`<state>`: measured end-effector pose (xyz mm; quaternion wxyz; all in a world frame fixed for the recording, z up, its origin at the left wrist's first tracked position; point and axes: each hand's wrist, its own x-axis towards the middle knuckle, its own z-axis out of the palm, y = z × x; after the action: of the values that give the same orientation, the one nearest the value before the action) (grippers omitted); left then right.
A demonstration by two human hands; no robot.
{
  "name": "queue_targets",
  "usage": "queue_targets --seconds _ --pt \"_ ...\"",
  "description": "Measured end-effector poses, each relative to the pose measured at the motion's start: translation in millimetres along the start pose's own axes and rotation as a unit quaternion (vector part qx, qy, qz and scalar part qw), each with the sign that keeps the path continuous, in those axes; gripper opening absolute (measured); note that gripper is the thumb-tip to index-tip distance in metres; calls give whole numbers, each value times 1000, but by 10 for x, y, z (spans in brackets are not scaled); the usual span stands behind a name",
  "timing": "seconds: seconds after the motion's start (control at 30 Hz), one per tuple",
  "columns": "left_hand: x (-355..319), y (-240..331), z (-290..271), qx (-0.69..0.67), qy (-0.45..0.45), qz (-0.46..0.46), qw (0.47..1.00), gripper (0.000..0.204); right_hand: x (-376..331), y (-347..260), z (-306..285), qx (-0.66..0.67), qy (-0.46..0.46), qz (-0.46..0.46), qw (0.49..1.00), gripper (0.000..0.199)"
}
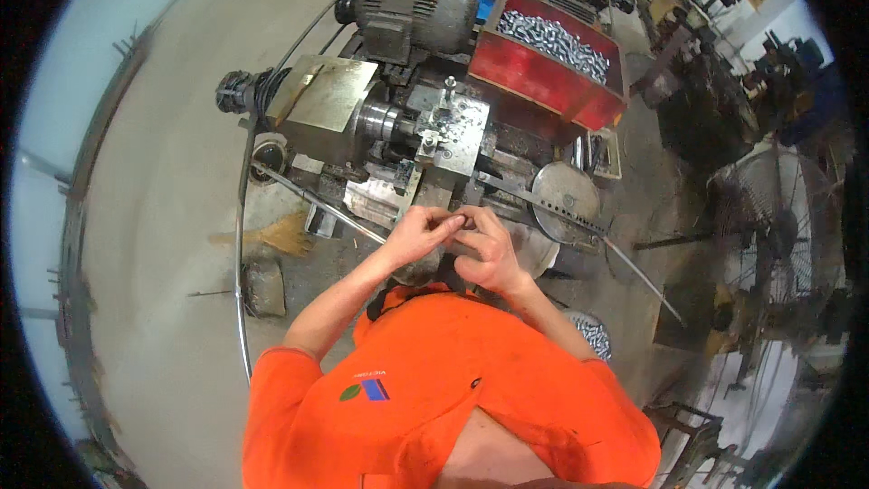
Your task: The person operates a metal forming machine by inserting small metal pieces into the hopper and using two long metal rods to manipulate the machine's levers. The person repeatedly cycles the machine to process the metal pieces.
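Close in front of my orange shirt, my left hand (422, 234) and my right hand (489, 248) meet at the fingertips. Both have their fingers pinched together, and whatever lies between them is too small or hidden to name. Just beyond is a small metal lathe. Its round chuck (378, 119) is on the left, and a bright steel tool block (463, 134) with upright bolts sits beside it. A long metal lever (326, 206) slants toward my left hand. Right of my hands are a round metal disc (566, 188) and a bar with holes (552, 206).
A red box (534, 86) full of small shiny metal parts stands behind the lathe, beside a ribbed motor (444, 20). More such parts (593, 337) lie by my right elbow. A caged fan (769, 217) stands at right. A tan brush-like thing (276, 234) lies on the left floor.
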<state>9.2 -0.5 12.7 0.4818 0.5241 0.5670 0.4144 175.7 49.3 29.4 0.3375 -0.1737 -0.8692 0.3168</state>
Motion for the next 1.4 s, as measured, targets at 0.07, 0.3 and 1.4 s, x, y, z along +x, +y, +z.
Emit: queue_targets --seconds 0.07,0.3,1.4 --pt "-61 -58 -112 -12 10 4 1000 33 103 -54 64 7 -27 6 1000 29" --pt "-237 -207 -294 0 44 -19 999 36 339 -4 255 -49 -139 -41 988 28" --pt "-2872 -1775 -2569 487 314 -413 703 19 1858 1348 926 -208 -184 -24 960 13"
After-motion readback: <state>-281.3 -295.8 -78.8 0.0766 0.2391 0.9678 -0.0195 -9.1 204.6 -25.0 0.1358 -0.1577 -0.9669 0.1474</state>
